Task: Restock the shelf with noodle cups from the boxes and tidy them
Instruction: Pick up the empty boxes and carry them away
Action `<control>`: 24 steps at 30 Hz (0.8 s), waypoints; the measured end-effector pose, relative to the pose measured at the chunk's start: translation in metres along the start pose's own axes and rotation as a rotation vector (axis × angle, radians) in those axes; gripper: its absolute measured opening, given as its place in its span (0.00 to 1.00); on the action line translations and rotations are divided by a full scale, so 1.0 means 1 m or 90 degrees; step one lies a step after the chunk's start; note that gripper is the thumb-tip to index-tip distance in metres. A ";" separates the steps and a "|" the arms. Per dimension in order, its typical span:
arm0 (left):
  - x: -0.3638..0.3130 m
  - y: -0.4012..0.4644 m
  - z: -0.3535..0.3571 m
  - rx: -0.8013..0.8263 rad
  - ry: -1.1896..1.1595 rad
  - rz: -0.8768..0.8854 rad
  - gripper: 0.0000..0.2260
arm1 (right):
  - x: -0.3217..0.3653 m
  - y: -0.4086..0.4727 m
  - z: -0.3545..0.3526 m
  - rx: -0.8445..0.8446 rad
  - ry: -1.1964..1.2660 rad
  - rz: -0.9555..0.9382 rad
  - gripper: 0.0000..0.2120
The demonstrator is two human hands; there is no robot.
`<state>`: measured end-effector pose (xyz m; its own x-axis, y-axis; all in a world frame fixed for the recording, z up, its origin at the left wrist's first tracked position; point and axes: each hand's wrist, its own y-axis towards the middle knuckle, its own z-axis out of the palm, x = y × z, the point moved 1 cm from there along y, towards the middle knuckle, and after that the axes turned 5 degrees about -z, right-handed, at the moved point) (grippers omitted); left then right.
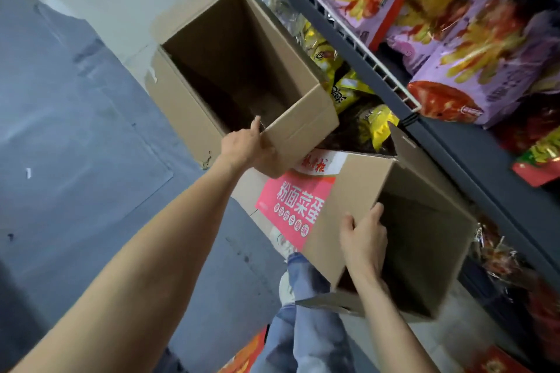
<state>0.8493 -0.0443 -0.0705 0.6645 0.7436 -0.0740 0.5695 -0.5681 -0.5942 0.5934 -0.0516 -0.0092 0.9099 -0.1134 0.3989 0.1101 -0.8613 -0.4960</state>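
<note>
On the grey floor (75, 145) beside the dark metal shelf (454, 142) of purple and yellow snack bags (472, 48) stand two open brown cardboard boxes, and no noodle cups show in either. Far and left, the left hand (247, 148) grips the near corner of the taller plain brown cardboard box (300, 127), thumb over the rim and fingers curled outside. Near and right, the right hand (363, 239) clasps the left wall of the brown cardboard box with a pink printed label (351, 191), fingers hooked over the edge into its dark inside.
</note>
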 end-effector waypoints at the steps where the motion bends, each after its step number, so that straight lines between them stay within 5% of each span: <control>1: 0.000 0.003 0.003 -0.009 0.064 0.017 0.22 | 0.005 0.003 0.002 -0.005 0.006 0.009 0.14; 5: 0.016 -0.001 0.000 -0.047 0.097 0.082 0.09 | 0.021 0.013 -0.001 -0.008 0.018 0.055 0.14; 13: 0.110 -0.078 -0.090 -0.088 -0.064 -0.019 0.03 | 0.090 -0.045 -0.020 0.026 0.005 0.104 0.18; 24: 0.262 -0.171 -0.177 -0.125 -0.123 -0.171 0.10 | 0.278 -0.138 0.037 0.251 -0.134 -0.200 0.19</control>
<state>1.0117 0.1854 0.1534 0.3867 0.9170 -0.0976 0.8049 -0.3873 -0.4496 0.8462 0.0537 0.1414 0.8649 0.2555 0.4321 0.4945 -0.5824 -0.6452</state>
